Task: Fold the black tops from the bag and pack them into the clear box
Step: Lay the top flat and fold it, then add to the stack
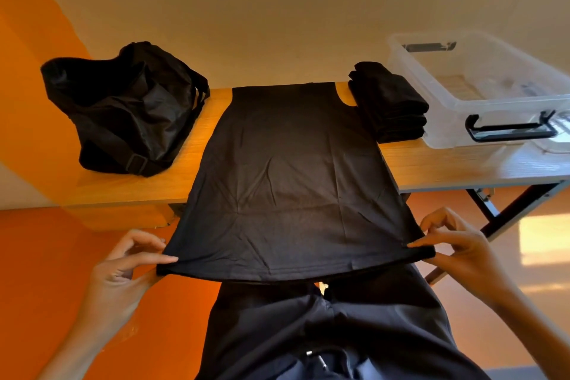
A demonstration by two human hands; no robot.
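Wooden tabletop (129,191): bag (123,108) left, folded stack (390,102) beside clear box (481,83) right. Top (290,182) spread flat at centre, hem overhanging near edge. Left hand (123,274) and right hand (456,250) fingers pinch hem corners. Advice: keep hem taut, corners level, fold upward evenly.

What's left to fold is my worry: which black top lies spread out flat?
The central top, hem pinched by left hand and right hand; the rest are a folded stack beside the clear box.
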